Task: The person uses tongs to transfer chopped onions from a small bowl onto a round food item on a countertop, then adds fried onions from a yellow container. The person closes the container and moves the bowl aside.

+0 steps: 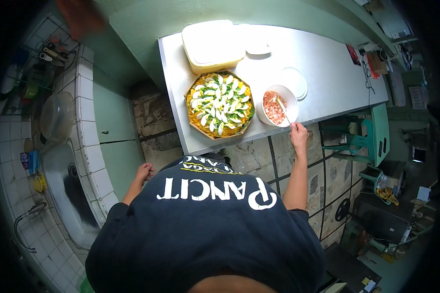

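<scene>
My right hand (pixel 298 135) is closed on the end of a light-coloured spoon (pixel 284 108), just off the table's front edge. The spoon's other end rests among chopped pink-red pieces (pixel 273 108) in a round white tub (pixel 293 100). To the left of the tub sits an octagonal tray (pixel 191 122) of orange-yellow food, topped with egg wedges (pixel 224 115) and chopped greens. Down beside my body hangs my left hand (pixel 144 172), its fingers curled in, with nothing visible in it.
Behind the tray stands a large lidded, pale-yellow container (pixel 212 46), with a small white dish (pixel 258 47) beside it. A round white lid (pixel 293 83) lies behind the tub on the white table (pixel 327 63). A tiled sink (pixel 66 185) is left; green chairs (pixel 359 141) stand right.
</scene>
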### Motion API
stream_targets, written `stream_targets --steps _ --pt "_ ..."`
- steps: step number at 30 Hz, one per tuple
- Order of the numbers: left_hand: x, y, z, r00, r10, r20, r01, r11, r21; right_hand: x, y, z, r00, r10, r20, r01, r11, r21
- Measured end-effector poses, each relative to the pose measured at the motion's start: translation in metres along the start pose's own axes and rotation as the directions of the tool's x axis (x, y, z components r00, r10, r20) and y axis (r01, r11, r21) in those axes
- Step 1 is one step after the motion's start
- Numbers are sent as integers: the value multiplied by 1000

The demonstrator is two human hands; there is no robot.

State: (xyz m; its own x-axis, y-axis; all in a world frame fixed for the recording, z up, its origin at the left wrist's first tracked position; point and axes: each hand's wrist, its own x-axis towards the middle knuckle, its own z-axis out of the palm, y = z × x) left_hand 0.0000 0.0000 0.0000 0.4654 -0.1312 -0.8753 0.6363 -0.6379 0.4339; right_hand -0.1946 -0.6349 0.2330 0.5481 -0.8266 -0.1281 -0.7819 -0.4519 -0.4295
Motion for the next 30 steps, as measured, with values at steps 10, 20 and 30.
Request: stream_targets --steps 10,20,30 --pt "6 3 -17 1000 -5 24 5 1000 -19 -29 -51 -27 999 23 -30 -31 957 -289" --pt "5 -3 -1 1000 -25 13 25 1000 -11 -35 -45 -36 991 -86 -106 68 985 -161" --pt "6 2 3 1000 -14 4 14 999 -33 -33 -109 21 938 -313 -152 333 933 135"
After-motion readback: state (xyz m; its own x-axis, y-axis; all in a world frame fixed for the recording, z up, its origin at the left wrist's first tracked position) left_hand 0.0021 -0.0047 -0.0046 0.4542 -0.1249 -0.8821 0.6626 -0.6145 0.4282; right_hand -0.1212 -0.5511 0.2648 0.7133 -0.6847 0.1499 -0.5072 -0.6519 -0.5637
